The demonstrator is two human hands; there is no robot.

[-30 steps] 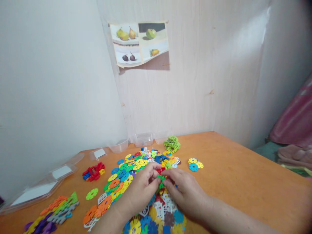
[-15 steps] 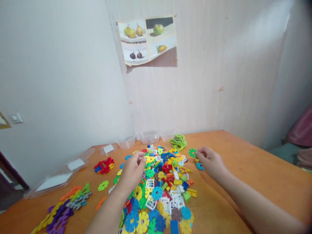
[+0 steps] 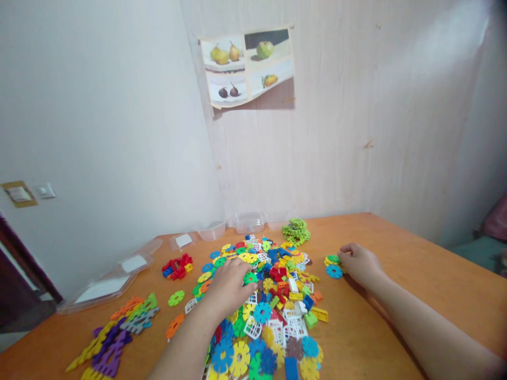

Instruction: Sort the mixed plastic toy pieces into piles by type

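My left hand point(image 3: 234, 281) is over the middle of the piled toy pieces, fingers stretched and thumb apart, with nothing visible in it. Under and around it lie notched flower-shaped discs, such as a light blue disc point(image 3: 262, 312) and a yellow disc point(image 3: 240, 358), mixed with small bricks and white lattice pieces point(image 3: 253, 328). To the right of the pile, my right hand point(image 3: 359, 265) pinches the edge of a green notched disc point(image 3: 333, 258). That disc is right above yellow pieces and a blue notched disc point(image 3: 334, 271) on the table. The right fingertips are partly hidden.
A light-green cluster of joined pieces point(image 3: 296, 232) stands behind the pile. Clear plastic tubs point(image 3: 249, 221) line the wall; lids point(image 3: 103, 290) lie at left. Red bricks point(image 3: 177, 267), a lime disc point(image 3: 176, 298) and purple interlocking strips point(image 3: 113, 351) sit on the orange table point(image 3: 431, 295).
My right hand has brought the green disc down and toward me, over the blue disc. My left hand has opened, its fingers spreading over the pile. The view has shifted slightly left.
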